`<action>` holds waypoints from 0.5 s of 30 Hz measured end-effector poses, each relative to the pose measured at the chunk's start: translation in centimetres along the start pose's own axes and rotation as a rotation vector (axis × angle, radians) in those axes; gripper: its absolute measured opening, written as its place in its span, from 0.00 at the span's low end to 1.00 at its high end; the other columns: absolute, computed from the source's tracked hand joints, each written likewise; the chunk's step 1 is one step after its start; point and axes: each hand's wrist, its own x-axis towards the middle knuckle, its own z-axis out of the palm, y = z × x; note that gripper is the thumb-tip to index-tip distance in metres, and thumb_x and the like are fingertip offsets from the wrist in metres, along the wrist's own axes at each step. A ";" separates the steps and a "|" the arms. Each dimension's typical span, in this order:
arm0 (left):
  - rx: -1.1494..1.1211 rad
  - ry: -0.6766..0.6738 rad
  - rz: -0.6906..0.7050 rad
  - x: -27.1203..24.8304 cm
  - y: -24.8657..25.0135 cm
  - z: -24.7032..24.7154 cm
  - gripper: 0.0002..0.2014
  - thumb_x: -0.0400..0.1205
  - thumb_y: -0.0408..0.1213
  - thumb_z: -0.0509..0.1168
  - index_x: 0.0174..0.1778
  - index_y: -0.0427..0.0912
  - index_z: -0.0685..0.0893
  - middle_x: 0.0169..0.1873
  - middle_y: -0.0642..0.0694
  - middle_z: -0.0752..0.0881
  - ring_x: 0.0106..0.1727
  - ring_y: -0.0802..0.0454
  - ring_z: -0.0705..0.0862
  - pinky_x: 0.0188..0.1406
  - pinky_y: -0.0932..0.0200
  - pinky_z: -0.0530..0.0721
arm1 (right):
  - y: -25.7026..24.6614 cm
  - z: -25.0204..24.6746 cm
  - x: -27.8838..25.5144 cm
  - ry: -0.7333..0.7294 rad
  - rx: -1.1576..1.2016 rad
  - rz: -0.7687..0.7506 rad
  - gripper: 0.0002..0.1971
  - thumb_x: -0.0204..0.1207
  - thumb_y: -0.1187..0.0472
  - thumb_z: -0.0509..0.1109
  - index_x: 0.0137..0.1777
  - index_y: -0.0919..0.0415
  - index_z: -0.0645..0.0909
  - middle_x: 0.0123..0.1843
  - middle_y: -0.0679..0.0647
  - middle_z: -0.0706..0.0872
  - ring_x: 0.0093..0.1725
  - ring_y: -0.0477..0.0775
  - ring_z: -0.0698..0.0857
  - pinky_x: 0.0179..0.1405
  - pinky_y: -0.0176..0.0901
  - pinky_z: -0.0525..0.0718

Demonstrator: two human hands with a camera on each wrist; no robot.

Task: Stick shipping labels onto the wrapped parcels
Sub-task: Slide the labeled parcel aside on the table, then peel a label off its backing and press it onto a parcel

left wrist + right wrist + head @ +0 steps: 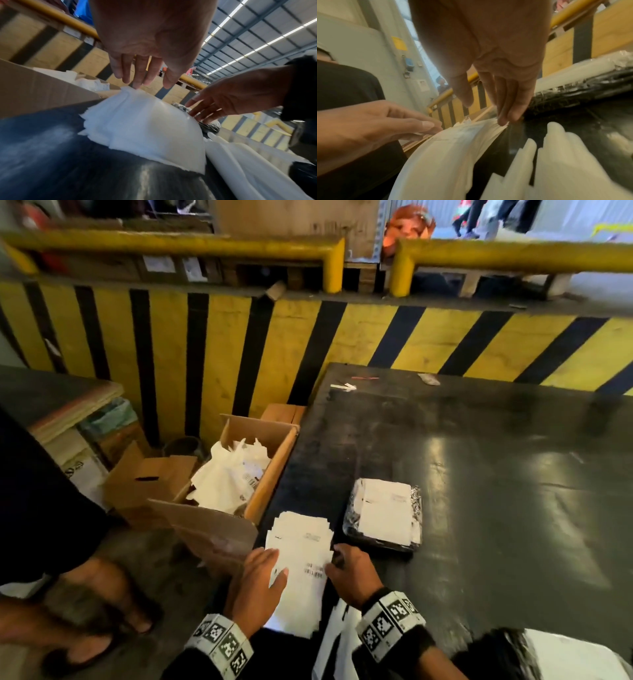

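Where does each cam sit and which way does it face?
Head: on the head, looking down at the black table, label stack, wrapped parcel; both hands and wristbands show.
Left wrist: low, looking along the left hand over the stack.
Right wrist: low, looking along the right hand at the stack edge.
All three show the stack and both hands.

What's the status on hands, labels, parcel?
Left hand flat on label stack, right hand fingering its right edge. Wrapped parcel beyond on table, already labelled. Nothing in the way.
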 end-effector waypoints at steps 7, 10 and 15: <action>-0.116 -0.026 -0.018 1.1 -0.4 0.2 0.35 0.71 0.59 0.52 0.63 0.36 0.83 0.59 0.39 0.85 0.63 0.41 0.80 0.65 0.54 0.72 | 0.0 0.9 1.1 0.173 0.234 0.095 0.20 0.71 0.65 0.73 0.63 0.63 0.77 0.36 0.48 0.80 0.40 0.50 0.80 0.42 0.33 0.76; -0.286 0.005 -0.022 1.5 0.2 -0.6 0.22 0.77 0.46 0.64 0.65 0.40 0.81 0.60 0.44 0.83 0.62 0.47 0.80 0.63 0.56 0.75 | -0.5 0.8 1.3 0.191 0.441 0.128 0.20 0.70 0.70 0.74 0.61 0.65 0.75 0.35 0.52 0.79 0.32 0.45 0.79 0.34 0.31 0.79; -0.793 0.031 -0.153 2.8 2.5 -3.2 0.24 0.74 0.21 0.69 0.63 0.46 0.77 0.52 0.42 0.83 0.43 0.50 0.83 0.41 0.65 0.83 | -3.4 -2.3 0.4 0.153 0.953 0.084 0.15 0.74 0.73 0.69 0.60 0.71 0.77 0.34 0.59 0.81 0.34 0.51 0.84 0.30 0.37 0.85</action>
